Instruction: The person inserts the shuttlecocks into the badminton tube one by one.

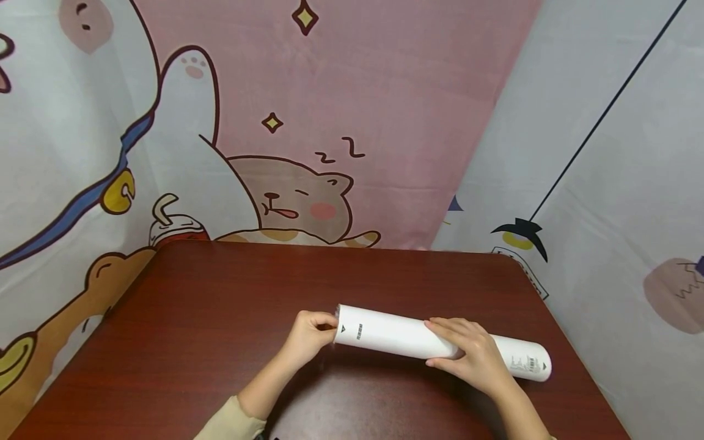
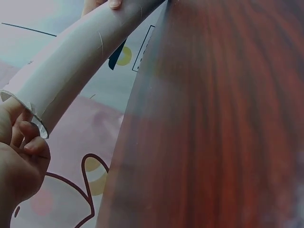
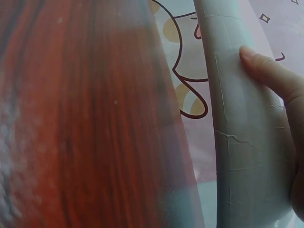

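A long white tube (image 1: 393, 331) with small black print is held above the table, tilted with its right end lower. At its left mouth my left hand (image 1: 309, 339) curls its fingers about the rim, some reaching inside; the tips are partly hidden. In the left wrist view, bits of whitish film or torn material show beside the fingers of that left hand (image 2: 26, 156). My right hand (image 1: 470, 354) grips the tube from above, right of its middle. The right wrist view shows the right thumb (image 3: 268, 71) along the tube's creased wrapping (image 3: 237, 142).
A dark reddish-brown wooden table (image 1: 220, 305) lies under both hands. Behind it hangs a cartoon-printed cloth (image 1: 396, 122) in pink and white, with a sleeping bear and a large white animal. The table's right edge runs close to the tube's right end.
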{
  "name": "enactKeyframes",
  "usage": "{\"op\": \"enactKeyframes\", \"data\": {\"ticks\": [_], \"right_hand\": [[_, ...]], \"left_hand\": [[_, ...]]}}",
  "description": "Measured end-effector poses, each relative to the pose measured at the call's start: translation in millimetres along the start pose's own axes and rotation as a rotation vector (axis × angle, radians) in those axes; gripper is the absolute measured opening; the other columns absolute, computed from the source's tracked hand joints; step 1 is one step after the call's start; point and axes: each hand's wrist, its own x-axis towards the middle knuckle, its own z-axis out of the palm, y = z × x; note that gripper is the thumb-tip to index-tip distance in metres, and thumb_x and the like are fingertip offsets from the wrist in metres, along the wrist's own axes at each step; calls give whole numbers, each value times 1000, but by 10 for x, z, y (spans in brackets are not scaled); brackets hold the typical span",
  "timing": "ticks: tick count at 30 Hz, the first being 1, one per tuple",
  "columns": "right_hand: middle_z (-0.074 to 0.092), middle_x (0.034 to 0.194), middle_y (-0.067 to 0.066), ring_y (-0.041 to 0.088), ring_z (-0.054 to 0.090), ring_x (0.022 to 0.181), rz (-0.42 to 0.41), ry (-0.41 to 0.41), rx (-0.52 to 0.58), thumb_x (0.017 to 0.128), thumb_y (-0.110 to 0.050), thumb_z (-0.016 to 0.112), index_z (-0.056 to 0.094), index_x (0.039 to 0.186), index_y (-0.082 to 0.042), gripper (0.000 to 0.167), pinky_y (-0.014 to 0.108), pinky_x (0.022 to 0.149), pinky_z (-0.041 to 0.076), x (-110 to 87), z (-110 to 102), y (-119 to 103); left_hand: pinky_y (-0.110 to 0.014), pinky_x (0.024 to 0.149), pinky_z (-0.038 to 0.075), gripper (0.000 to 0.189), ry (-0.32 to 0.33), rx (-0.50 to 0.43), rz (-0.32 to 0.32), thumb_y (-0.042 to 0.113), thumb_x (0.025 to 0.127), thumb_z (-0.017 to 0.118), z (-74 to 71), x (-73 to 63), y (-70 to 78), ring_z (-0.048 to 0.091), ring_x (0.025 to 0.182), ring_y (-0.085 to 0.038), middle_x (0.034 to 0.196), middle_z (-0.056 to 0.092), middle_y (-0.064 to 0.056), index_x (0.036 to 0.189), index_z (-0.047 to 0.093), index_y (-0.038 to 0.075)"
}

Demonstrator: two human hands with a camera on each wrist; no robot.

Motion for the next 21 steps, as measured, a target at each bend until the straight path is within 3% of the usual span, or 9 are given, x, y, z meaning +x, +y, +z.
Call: {"op": "enactKeyframes", "data": {"ticks": [9, 21], "right_hand": [[66, 118, 1, 21, 60, 101, -1, -6, -1, 64, -47, 84, 67, 123, -17, 69, 34, 85, 39, 6, -10, -6], [64, 121, 0, 20, 58, 105, 84, -78, -4, 63, -46, 85, 65, 126, -20, 71, 35, 86, 39, -23, -34, -2]], "left_hand": [[-19, 51, 41, 10, -11, 10, 11, -21, 71, 62, 52, 29, 15, 48, 55, -5, 69, 65, -16, 75, 68, -14], [-20, 54, 46, 8, -75, -13, -23, -15, 79, 63, -74, 3, -33, 55, 60, -7, 78, 68, -15, 85, 68, -14]]}}
